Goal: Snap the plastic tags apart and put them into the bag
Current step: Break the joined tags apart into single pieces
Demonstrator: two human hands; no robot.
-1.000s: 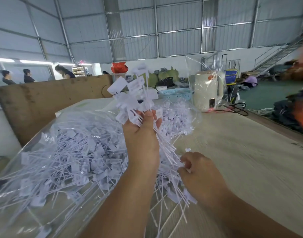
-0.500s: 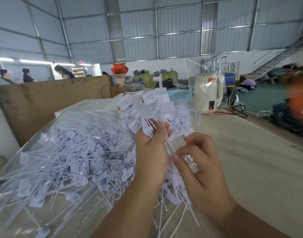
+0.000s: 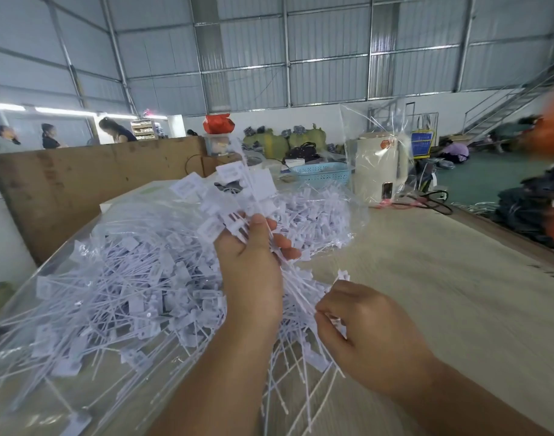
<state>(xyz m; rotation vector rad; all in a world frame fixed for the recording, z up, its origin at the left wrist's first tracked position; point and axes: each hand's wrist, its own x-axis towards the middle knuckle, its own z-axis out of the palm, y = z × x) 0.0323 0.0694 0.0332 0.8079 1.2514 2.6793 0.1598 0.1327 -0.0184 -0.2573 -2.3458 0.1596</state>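
**Gripping a light, springy bunch of tags by the stems**

Holding the bunch of plastic tags (image 3: 238, 196) upright, our left hand (image 3: 253, 269) has its fingers curled round the gathered stems, with the flat label heads fanning out above the thumb. Our right hand (image 3: 366, 328), nearer and to the right, pinches the thin tails that trail down from the same bunch, fingers closed on a few strands.

We judge these tags to be very light and thin: stiff enough in the flat head to snap cleanly, whippy and bendable along the tail. They look smooth and probably slip easily when only a few are held, so the sound place to take hold seems to be just below the heads, where the stems bundle together, with the other hand working on one tail or head at a time. Pulling from far down the tails would likely just bend them.

Each tag is white, with a small rectangular head and a long narrow strap. The bunch in our hands is raised above the wooden table (image 3: 426, 294). To the left and beyond lies the clear plastic bag (image 3: 90, 272), spread flat and already heaped with loose tags in a tangle, heads and straps crossing every way. How many in the held bunch are joined, we cannot tell.
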